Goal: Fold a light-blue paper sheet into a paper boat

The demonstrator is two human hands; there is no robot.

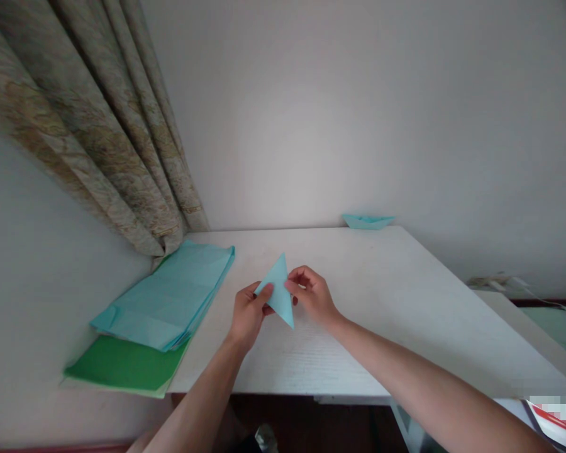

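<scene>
A pale wall (pixel 358 113) fills the top of the view, with one patterned curtain (pixel 89 138) hanging in folds at its left; below stands one white desk (pixel 382 277); two bare arms reach forward over it from the bottom of the view, the left arm (pixel 198 396) rising steeply, the right arm (pixel 419 371) coming in low from the lower right; elbows are out of view, and both forearms angle inward; the left hand (pixel 249 314) and right hand (pixel 311 296) meet near the desk's middle, each closed on one paper triangle (pixel 277 290), pinching its side edges between thumb and fingers; it sits between them, above the desk, its long axis nearly upright in view, one sharp tip pointing to the wall, the other toward the person; at left lie one stack of blue paper (pixel 165 296), on one pile of green paper (pixel 122 363); one blue paper boat (pixel 368 221) sits at the desk's far edge.
</scene>
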